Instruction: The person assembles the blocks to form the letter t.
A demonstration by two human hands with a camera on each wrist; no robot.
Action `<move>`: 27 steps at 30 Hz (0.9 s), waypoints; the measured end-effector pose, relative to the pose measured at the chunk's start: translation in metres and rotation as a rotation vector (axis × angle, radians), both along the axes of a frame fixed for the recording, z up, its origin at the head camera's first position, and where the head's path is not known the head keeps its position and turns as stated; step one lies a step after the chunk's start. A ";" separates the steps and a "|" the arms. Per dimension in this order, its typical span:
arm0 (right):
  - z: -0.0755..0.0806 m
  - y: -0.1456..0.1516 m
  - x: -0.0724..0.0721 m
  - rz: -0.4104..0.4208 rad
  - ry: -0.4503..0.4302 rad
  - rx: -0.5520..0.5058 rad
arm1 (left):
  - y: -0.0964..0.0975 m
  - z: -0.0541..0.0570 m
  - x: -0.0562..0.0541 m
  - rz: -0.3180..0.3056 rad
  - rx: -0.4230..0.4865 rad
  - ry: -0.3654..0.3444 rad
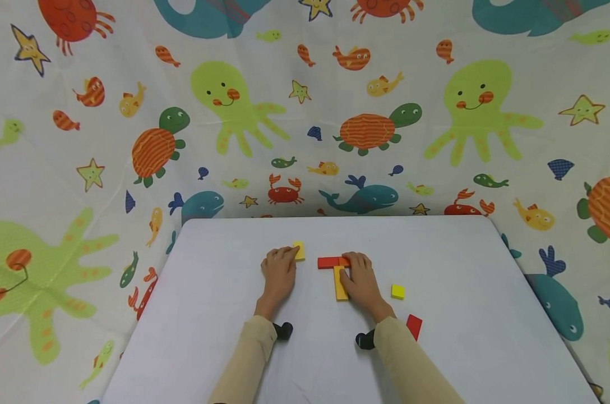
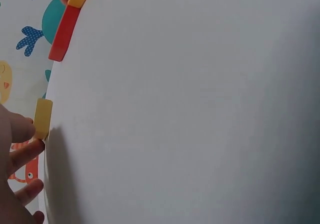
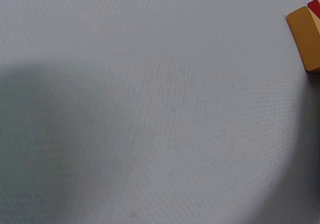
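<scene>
In the head view, my left hand [image 1: 280, 275] pinches a small yellow block [image 1: 299, 252] near its fingertips. The left wrist view shows the thumb against that yellow block [image 2: 43, 118], with a finger just below it. My right hand [image 1: 363, 283] holds the right-hand red block [image 1: 343, 261], its fingers covering part of it. This red block lies end to end with another red block [image 1: 327, 263]. Below their join, an orange-yellow block [image 1: 339, 289] stands lengthwise like a T's stem, with the right thumb at its side. The right wrist view shows only the orange block [image 3: 304, 36] and a bit of red.
A yellow square block [image 1: 398, 292] lies to the right of my right hand. Another red block [image 1: 414, 326] is beside the right sleeve, partly hidden by it. The white table [image 1: 194, 314] meets a sea-animal print cloth [image 1: 305, 123] at its back edge.
</scene>
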State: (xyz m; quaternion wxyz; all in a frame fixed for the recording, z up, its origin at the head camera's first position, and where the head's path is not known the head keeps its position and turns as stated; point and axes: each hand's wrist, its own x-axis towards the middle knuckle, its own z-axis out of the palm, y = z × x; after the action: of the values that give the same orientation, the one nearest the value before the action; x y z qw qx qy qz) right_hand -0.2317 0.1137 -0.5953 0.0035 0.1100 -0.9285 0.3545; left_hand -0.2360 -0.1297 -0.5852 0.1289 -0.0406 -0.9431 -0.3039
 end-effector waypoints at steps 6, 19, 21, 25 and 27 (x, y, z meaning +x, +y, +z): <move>-0.003 -0.002 -0.001 -0.008 -0.010 0.007 | 0.005 -0.001 -0.006 -0.007 -0.022 -0.003; -0.006 0.000 -0.001 0.009 0.025 0.007 | 0.018 0.001 -0.017 -0.010 -0.041 -0.055; -0.007 0.000 -0.001 0.009 0.031 0.009 | 0.021 0.001 -0.019 -0.010 -0.051 -0.054; -0.007 -0.001 -0.001 0.006 0.045 0.010 | 0.027 0.002 -0.023 -0.026 -0.073 -0.045; -0.008 -0.001 -0.001 0.002 0.042 0.014 | 0.030 0.004 -0.026 -0.040 -0.078 -0.037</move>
State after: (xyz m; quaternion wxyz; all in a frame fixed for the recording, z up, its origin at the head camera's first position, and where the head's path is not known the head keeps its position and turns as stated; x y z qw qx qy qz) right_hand -0.2331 0.1128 -0.6029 0.0221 0.1185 -0.9306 0.3457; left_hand -0.2616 -0.0994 -0.5814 0.1036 -0.0586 -0.9554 -0.2703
